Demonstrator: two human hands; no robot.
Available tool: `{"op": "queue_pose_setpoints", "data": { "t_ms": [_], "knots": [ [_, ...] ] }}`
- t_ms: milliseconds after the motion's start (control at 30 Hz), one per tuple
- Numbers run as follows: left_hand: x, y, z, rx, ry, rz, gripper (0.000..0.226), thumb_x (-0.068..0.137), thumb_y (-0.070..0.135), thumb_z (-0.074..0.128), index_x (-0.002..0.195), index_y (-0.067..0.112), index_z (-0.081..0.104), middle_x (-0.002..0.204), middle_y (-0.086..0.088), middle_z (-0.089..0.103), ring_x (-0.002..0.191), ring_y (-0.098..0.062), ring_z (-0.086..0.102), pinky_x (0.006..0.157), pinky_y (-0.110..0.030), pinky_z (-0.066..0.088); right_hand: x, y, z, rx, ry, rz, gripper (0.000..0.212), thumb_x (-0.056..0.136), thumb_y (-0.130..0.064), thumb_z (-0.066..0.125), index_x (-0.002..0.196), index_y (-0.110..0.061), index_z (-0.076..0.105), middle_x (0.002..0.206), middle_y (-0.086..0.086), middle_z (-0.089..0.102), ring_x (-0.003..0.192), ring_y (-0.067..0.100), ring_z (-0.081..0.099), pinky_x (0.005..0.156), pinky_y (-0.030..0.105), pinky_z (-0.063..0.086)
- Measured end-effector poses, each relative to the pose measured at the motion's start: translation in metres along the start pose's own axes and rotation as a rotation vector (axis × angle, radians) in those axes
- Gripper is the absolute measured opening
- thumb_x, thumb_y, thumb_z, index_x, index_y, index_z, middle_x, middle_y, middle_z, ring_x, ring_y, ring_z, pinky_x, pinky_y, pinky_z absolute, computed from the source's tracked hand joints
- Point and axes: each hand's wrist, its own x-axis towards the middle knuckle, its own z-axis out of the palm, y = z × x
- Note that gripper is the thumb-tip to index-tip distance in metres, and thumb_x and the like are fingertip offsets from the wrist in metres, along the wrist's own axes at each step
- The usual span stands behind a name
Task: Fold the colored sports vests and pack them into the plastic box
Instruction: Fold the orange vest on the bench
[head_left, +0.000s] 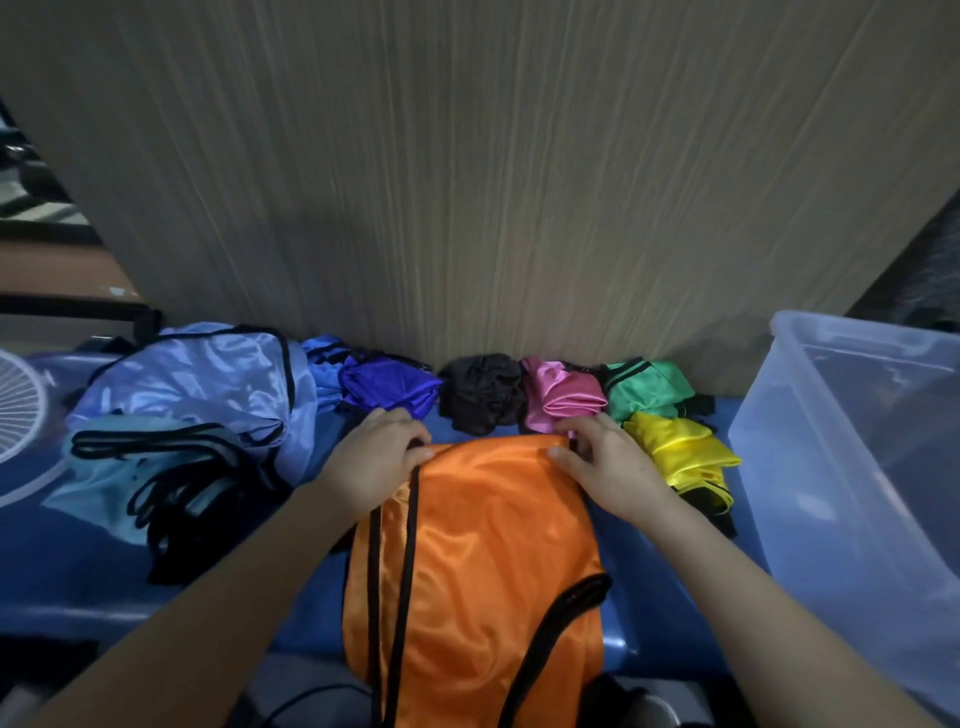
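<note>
An orange vest (467, 571) with black edges lay flat on the blue table (62, 582), right in the middle and near the person. Its near end hung over the table's near edge. Both hands were at its far edge. The left hand (376, 457) had its fingers curled over the far left corner and held the cloth there. The right hand (605, 462) pinched the far right corner with its thumb and fingers.

More vests sat in a row along the far side, by a wooden wall (467, 182). From left to right there was a big pale blue vest (208, 384), a dark blue vest (389, 387), a black vest (480, 392), a pink vest (558, 395) and a green vest (647, 387). A yellow vest (680, 457) lay just beside the right hand, nearer than the green one. A light teal vest (156, 478) with black straps lay on the left, well apart from the orange one.

The clear plastic box (810, 441) stood on the right side of the table. I could not tell what was in it. A white round thing (21, 410) with thin lines showed at the far left edge.
</note>
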Motion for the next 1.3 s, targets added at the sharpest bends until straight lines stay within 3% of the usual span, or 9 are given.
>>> {"op": "queue_pose_setpoints", "data": {
  "t_ms": [200,367,533,667,800,933,1067,1200,1300],
  "knots": [
    [-0.005,-0.004,-0.008,-0.080,-0.077,0.026,0.030,0.091,0.001,0.060,0.112,0.021,0.067,0.110,0.006,0.058,0.104,-0.005,0.056,0.098,-0.027,0.046,0.001,-0.019,0.014,-0.110,-0.011,-0.052,0.019,0.088,-0.028,0.069,0.106,-0.021,0.068,0.099,-0.003,0.050,0.107,0.021,0.055,0.092,0.032,0.044],
    [-0.014,-0.016,-0.016,-0.110,-0.119,0.029,0.017,0.092,0.016,0.069,0.106,0.025,0.066,0.110,0.011,0.059,0.106,-0.002,0.055,0.097,-0.023,0.044,0.002,-0.021,0.009,0.011,0.049,0.057,0.015,0.076,-0.023,0.070,0.075,-0.018,0.055,0.079,-0.003,0.061,0.077,0.019,0.057,0.069,0.038,0.047],
    [-0.022,-0.019,-0.021,-0.154,-0.045,0.036,0.025,0.091,0.006,0.065,0.084,0.029,0.060,0.099,0.010,0.061,0.093,0.001,0.056,0.079,-0.016,0.040,0.002,-0.019,0.006,0.296,0.052,0.143,0.020,0.072,-0.011,0.071,0.072,-0.017,0.052,0.061,0.000,0.052,0.055,0.013,0.046,0.053,0.033,0.038],
    [-0.025,-0.016,-0.021,-0.250,-0.117,-0.066,0.017,0.096,0.031,0.064,0.111,0.033,0.057,0.119,0.016,0.058,0.113,-0.006,0.055,0.096,-0.028,0.043,0.005,-0.016,0.008,0.465,-0.049,0.143,0.028,0.069,-0.009,0.065,0.092,-0.024,0.059,0.069,0.001,0.058,0.057,0.011,0.050,0.056,0.032,0.043],
    [-0.024,-0.011,-0.021,-0.063,-0.318,-0.078,0.085,0.079,0.061,0.073,0.150,0.034,0.034,0.133,0.015,0.037,0.129,-0.010,0.040,0.108,-0.031,0.038,0.003,-0.019,0.005,0.300,-0.188,0.070,0.044,0.074,-0.006,0.075,0.112,-0.025,0.066,0.084,-0.008,0.065,0.066,0.002,0.060,0.067,0.021,0.051],
    [-0.018,-0.014,-0.016,-0.101,-0.299,-0.083,0.047,0.078,0.046,0.081,0.116,0.034,0.057,0.107,0.014,0.042,0.108,-0.012,0.051,0.088,-0.027,0.041,0.001,-0.022,0.004,0.223,-0.243,0.050,0.024,0.076,-0.013,0.079,0.096,-0.021,0.069,0.082,-0.007,0.068,0.068,0.001,0.063,0.063,0.020,0.052],
    [-0.016,-0.014,-0.017,-0.139,-0.237,-0.035,0.031,0.078,0.034,0.083,0.089,0.037,0.054,0.100,0.016,0.051,0.096,-0.010,0.055,0.082,-0.030,0.044,0.002,-0.023,0.002,0.246,-0.278,0.030,0.016,0.080,-0.016,0.080,0.083,-0.016,0.064,0.070,-0.010,0.060,0.059,-0.003,0.053,0.062,0.019,0.045],
    [-0.012,-0.009,-0.025,-0.187,-0.139,-0.034,0.031,0.079,0.028,0.082,0.082,0.034,0.052,0.089,0.011,0.063,0.085,-0.008,0.061,0.074,-0.033,0.048,0.007,-0.024,-0.001,0.299,-0.156,0.018,0.025,0.077,0.000,0.074,0.076,-0.018,0.057,0.065,-0.008,0.059,0.052,-0.001,0.050,0.058,0.026,0.043],
    [-0.008,0.001,-0.031,-0.200,0.023,-0.025,0.031,0.080,0.027,0.081,0.082,0.031,0.050,0.077,0.008,0.062,0.071,-0.006,0.058,0.062,-0.031,0.041,0.011,-0.028,-0.004,0.408,-0.029,0.065,0.023,0.082,0.003,0.067,0.079,-0.015,0.053,0.057,-0.002,0.055,0.040,0.013,0.052,0.041,0.025,0.039]
  ]
}}
